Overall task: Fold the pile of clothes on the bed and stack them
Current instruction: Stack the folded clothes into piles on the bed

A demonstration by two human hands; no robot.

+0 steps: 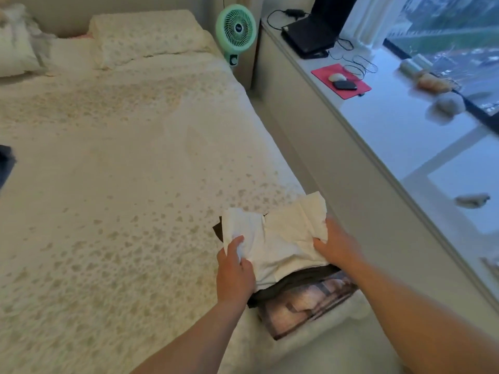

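A folded white garment lies on top of a stack at the bed's near right corner. Under it sits a dark brown folded piece, and below that a plaid printed item. My left hand pinches the white garment's left edge between thumb and fingers. My right hand grips its right edge, fingers curled into the cloth. A dark blue garment shows at the frame's left edge on the bed.
The bed has a cream floral sheet, with pillows at its head. A green fan stands by the bed's far corner. A white ledge on the right holds a laptop, a red mousepad and small objects.
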